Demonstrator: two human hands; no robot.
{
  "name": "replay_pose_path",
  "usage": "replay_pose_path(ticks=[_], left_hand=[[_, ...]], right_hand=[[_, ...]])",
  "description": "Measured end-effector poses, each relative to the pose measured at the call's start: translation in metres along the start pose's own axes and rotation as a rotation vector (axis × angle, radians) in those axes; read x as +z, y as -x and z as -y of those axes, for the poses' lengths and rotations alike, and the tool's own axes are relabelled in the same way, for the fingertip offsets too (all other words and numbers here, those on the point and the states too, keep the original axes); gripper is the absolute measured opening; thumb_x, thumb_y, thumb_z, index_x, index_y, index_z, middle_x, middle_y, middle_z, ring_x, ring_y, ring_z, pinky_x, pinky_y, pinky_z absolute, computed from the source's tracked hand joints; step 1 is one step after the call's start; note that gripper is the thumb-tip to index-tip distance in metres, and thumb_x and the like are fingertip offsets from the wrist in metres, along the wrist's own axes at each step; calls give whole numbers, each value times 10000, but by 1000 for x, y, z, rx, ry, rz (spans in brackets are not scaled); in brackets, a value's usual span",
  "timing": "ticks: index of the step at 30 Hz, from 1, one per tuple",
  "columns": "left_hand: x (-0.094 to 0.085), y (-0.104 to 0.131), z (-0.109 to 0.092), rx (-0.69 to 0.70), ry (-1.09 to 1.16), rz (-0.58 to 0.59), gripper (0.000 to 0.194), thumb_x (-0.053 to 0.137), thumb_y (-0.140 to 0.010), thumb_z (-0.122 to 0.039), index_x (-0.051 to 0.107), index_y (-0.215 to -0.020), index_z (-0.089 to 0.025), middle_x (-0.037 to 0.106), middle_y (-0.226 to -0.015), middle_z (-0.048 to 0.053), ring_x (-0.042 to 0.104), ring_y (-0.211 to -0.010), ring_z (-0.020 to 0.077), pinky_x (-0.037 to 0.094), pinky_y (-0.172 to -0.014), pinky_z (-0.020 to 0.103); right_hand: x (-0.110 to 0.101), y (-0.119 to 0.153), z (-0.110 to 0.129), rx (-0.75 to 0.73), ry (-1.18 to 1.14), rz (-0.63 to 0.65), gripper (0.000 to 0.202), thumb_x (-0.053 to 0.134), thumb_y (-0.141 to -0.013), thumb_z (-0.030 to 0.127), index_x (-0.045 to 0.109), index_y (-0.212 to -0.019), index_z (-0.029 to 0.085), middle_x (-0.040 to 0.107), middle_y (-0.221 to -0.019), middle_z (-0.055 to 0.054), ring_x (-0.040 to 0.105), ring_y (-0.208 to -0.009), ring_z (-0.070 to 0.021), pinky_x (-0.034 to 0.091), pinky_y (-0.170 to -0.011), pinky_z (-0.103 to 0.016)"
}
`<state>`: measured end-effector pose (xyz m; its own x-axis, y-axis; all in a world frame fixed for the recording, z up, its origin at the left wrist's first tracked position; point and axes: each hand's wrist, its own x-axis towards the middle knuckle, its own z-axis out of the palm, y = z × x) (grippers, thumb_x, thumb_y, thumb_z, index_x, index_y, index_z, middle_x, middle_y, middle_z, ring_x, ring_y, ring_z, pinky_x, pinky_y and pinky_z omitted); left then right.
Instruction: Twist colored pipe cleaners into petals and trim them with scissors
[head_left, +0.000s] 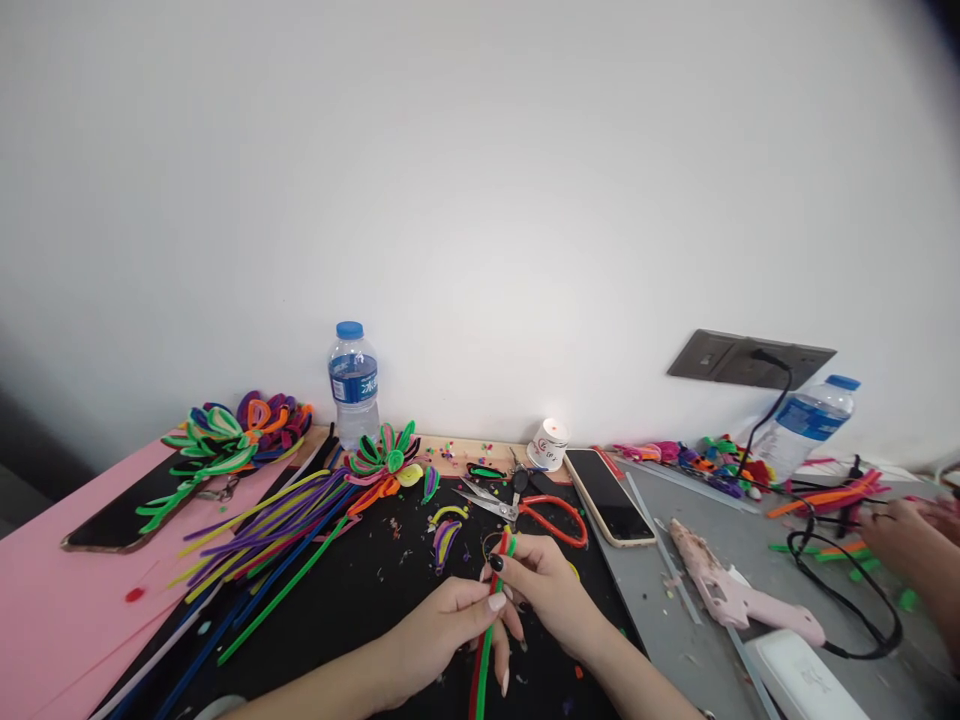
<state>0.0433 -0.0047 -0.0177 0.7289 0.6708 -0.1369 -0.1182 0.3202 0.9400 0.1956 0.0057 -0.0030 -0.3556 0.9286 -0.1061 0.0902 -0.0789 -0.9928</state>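
Red and green pipe cleaners (482,690) run between both hands, over the black tabletop (337,610); could slip or splay if a pinch loosens. Left hand (435,625): fingers closed narrow around mid-length. Right hand (553,592): thumb and fingers pinched tight near upper ends. Just beyond, scissors (510,511) lie blades apart; a careless reach could nick skin.

Craft workshop corner, worktable (322,625) against white wall (480,200); pipe cleaners (485,672), scissors (509,513), pink glue gun (724,592)
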Motion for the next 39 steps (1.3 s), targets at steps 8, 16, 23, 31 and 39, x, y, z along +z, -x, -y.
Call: replay_pose_path(ticks=[8, 16, 23, 31, 39], left_hand=[[-11, -2, 4, -52, -68, -25, 365, 507, -782, -436, 663, -802, -107, 452, -591, -27, 424, -481, 67, 335, -478, 188], [-10, -4, 8, -103, 52, -119, 363, 535, -752, -448, 628, -749, -97, 463, -527, -37, 416, -405, 55, 367, -419, 187], [-11, -2, 10, -105, 20, -95, 360, 536, -748, -452, 619, -740, -102, 479, -491, -37, 427, -388, 61, 381, -421, 192], [-13, -3, 15, -145, 4, -66, 380, 549, -729, -466, 621, -725, -94, 510, -488, -19, 452, -396, 76, 408, -433, 215], [-11, -1, 13, -191, 2, 20, 370, 555, -727, -450, 641, -696, -92, 537, -495, -2, 467, -390, 77, 397, -420, 207]], right_hand=[[-8, -5, -6, -53, 49, -100, 335, 456, -825, 432, 544, -681, 142, 365, -464, 67, 290, -415, -62, 216, -409, -187], [-29, -11, -7, -117, 274, -392, 348, 367, -850, 440, 452, -633, 181, 340, -500, 57, 321, -423, -91, 252, -410, -205], [-18, -3, 3, -199, 445, -333, 157, 460, -820, 308, 524, -887, 181, 410, -583, 47, 402, -522, -115, 315, -500, -217], [8, -1, -7, -41, 120, -59, 184, 561, -734, 249, 456, -606, 167, 417, -555, 56, 380, -500, -83, 303, -481, -195], [-3, -7, -3, -84, 137, -239, 237, 540, -751, 306, 423, -590, 177, 394, -482, 71, 340, -444, -75, 267, -453, -198]])
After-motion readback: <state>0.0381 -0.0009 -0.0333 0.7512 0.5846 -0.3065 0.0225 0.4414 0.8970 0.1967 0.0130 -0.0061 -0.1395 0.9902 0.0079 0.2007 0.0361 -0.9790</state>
